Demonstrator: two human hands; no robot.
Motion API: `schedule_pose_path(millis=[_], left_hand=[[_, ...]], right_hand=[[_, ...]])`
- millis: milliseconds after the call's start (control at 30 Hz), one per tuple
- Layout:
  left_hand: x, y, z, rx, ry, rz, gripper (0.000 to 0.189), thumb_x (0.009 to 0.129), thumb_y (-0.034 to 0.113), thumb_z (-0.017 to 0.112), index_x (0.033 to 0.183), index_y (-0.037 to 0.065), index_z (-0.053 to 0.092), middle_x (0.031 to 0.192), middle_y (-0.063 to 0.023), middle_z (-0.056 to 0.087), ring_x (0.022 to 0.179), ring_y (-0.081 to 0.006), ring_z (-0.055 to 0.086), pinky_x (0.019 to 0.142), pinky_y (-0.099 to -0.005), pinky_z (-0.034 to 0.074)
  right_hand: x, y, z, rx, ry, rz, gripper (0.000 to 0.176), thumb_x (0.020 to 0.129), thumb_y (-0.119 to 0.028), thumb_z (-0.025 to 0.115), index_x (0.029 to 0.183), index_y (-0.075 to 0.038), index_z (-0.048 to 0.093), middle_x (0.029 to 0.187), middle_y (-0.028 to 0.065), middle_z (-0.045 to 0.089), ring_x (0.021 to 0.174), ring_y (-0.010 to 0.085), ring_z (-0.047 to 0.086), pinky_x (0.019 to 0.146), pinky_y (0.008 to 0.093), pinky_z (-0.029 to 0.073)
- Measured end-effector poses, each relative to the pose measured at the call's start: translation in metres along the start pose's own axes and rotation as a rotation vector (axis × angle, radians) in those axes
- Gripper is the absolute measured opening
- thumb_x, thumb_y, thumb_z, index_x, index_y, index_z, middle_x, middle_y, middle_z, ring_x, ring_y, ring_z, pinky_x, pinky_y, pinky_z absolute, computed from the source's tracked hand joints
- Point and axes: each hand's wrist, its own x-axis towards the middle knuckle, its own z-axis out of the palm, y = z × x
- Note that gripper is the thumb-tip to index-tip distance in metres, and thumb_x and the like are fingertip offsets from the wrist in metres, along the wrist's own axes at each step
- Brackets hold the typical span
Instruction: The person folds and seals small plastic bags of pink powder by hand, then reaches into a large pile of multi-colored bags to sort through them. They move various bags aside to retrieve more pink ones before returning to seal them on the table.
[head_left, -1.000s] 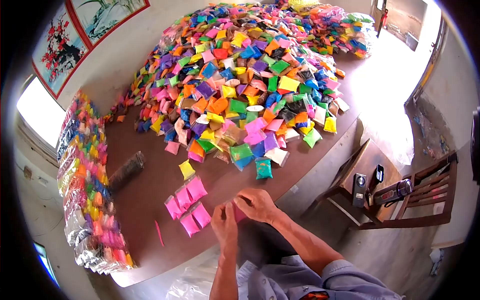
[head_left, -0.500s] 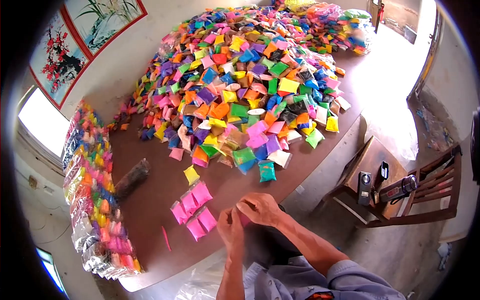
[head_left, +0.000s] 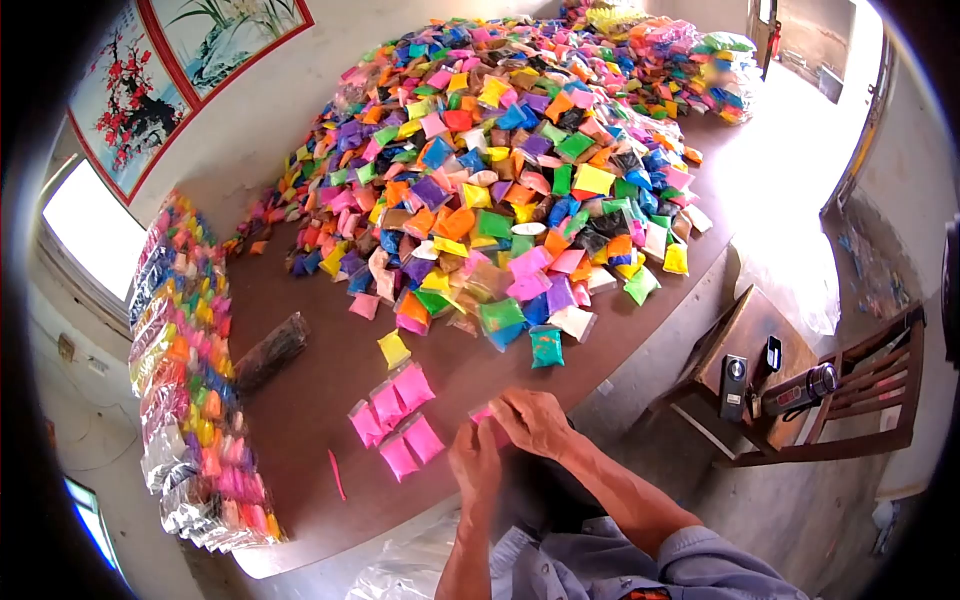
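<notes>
**Pink packet pinched over the worktop's near edge**

The left hand (head_left: 476,462) and right hand (head_left: 535,422) both pinch one pink packet (head_left: 484,414). They hold it just over the near edge of the worktop (head_left: 300,420), to the right of the sorted pink packets (head_left: 398,420). A loose pinch could, I judge, let it slip off the edge into the lap. Too hard a squeeze might split the thin bag. The fingers cover most of the packet, so its seal and fill cannot be made out. The heap (head_left: 500,180) is cut off at the far side.
</notes>
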Motion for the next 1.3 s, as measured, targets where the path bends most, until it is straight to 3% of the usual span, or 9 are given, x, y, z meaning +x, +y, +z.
schedule_pose_path(millis=[267,333,467,667,767,833,967,1033,1300], left_hand=[[-0.002,0.020,-0.004,-0.070,-0.062,-0.069,0.034,0.099,0.026,0.067,0.086,-0.005,0.058,0.070,-0.0196,0.055,0.064,-0.0220,0.047,0.060,-0.0419,0.043],[-0.001,0.021,-0.006,-0.038,-0.092,-0.040,0.035,0.102,0.023,0.066,0.081,-0.001,0.054,0.067,-0.0096,0.046,0.067,-0.0141,0.041,0.057,-0.0374,0.038],[-0.002,0.002,-0.003,-0.041,-0.077,-0.003,0.034,0.102,0.021,0.067,0.081,-0.001,0.054,0.066,-0.0094,0.045,0.065,-0.0145,0.040,0.056,-0.0373,0.038],[-0.003,-0.001,-0.002,-0.036,0.002,0.044,0.030,0.102,0.020,0.066,0.082,-0.001,0.056,0.066,-0.0118,0.051,0.063,-0.0161,0.041,0.056,-0.0381,0.039],[-0.003,0.003,-0.004,0.023,-0.040,0.014,0.026,0.102,0.020,0.066,0.089,-0.003,0.062,0.069,-0.0118,0.056,0.065,-0.0154,0.047,0.058,-0.0373,0.042],[-0.003,0.011,-0.004,-0.065,-0.072,-0.046,0.031,0.099,0.027,0.068,0.098,-0.004,0.069,0.077,-0.0213,0.066,0.070,-0.0274,0.064,0.067,-0.0424,0.050],[-0.002,0.005,-0.006,-0.053,-0.111,-0.067,0.031,0.099,0.026,0.068,0.102,-0.004,0.071,0.081,-0.0216,0.069,0.073,-0.0304,0.067,0.069,-0.0424,0.052],[-0.002,-0.003,-0.004,0.026,-0.078,-0.004,0.026,0.103,0.021,0.065,0.097,-0.004,0.069,0.074,-0.0111,0.063,0.070,-0.0153,0.055,0.062,-0.0359,0.047],[-0.003,-0.006,-0.002,-0.017,-0.031,-0.033,0.027,0.103,0.023,0.066,0.098,-0.004,0.068,0.078,-0.0123,0.066,0.072,-0.0161,0.057,0.064,-0.0355,0.048]], right_hand=[[-0.001,0.005,0.004,-0.009,0.069,-0.003,0.019,0.100,-0.017,0.067,0.090,-0.001,0.065,0.078,0.0216,0.062,0.073,0.0460,0.061,0.061,0.0464,0.049],[-0.001,0.007,0.004,-0.032,0.041,0.060,0.021,0.102,-0.022,0.066,0.092,-0.003,0.066,0.083,0.0198,0.066,0.079,0.0447,0.065,0.064,0.0488,0.051],[-0.002,0.005,0.004,-0.079,0.012,0.105,0.021,0.102,-0.022,0.066,0.092,-0.004,0.066,0.082,0.0188,0.065,0.078,0.0440,0.066,0.064,0.0484,0.051],[-0.004,0.006,0.006,-0.058,0.014,-0.016,0.022,0.104,-0.027,0.064,0.100,-0.005,0.067,0.084,0.0189,0.069,0.081,0.0428,0.069,0.066,0.0479,0.053],[-0.006,0.008,0.008,-0.024,0.008,0.076,0.026,0.104,-0.030,0.064,0.102,-0.005,0.067,0.087,0.0209,0.070,0.082,0.0440,0.069,0.067,0.0482,0.054],[-0.005,0.008,0.009,0.012,0.073,0.140,0.027,0.105,-0.032,0.063,0.103,-0.005,0.067,0.087,0.0221,0.070,0.082,0.0453,0.069,0.067,0.0486,0.054],[-0.002,0.008,0.011,0.001,0.106,0.132,0.028,0.105,-0.033,0.063,0.102,-0.005,0.067,0.086,0.0222,0.070,0.082,0.0461,0.069,0.067,0.0491,0.054],[-0.002,0.006,0.010,-0.049,0.095,0.107,0.028,0.105,-0.034,0.063,0.101,-0.006,0.066,0.086,0.0223,0.070,0.082,0.0455,0.069,0.066,0.0498,0.054],[-0.003,0.005,0.007,-0.065,0.050,0.038,0.029,0.105,-0.035,0.062,0.101,-0.006,0.065,0.084,0.0212,0.070,0.078,0.0452,0.068,0.064,0.0516,0.053]])
